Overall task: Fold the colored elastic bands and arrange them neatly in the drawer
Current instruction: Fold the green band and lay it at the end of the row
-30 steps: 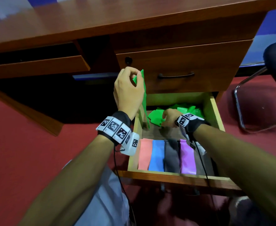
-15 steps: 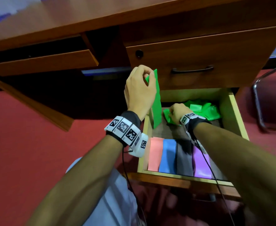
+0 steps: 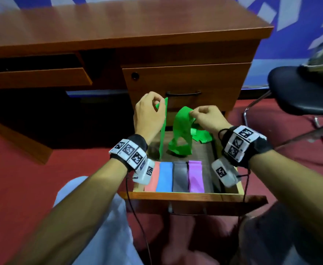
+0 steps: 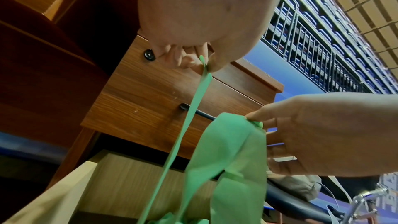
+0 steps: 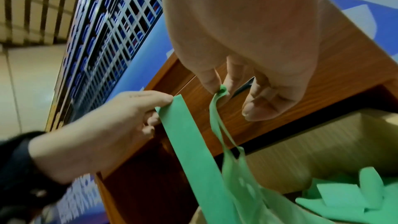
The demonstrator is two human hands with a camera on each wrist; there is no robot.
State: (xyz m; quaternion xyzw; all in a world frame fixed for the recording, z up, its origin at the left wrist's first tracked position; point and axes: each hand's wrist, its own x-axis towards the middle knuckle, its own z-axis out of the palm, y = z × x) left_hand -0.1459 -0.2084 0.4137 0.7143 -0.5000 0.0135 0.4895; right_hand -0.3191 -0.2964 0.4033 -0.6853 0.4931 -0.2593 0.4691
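Head view: green band [image 3: 181, 129] hangs twisted, looped.

We see bare forearms, each with a black fabric wristband [image 3: 137, 139] at the wrist. Round the left band runs a curved row of white blocks printed with black-and-white square markers [image 3: 128, 150], and a white camera housing [image 3: 145, 172] hangs below it with one more marker. The right wrist carries the same row of marker blocks [image 3: 239, 142] and a like white housing [image 3: 223, 174]. Thin black cables [image 3: 130, 199] trail from both wrists. Pale grey-blue cloth covers the left knee [image 3: 107, 226]; the right leg's dark garment [image 3: 271, 238] is blurred.
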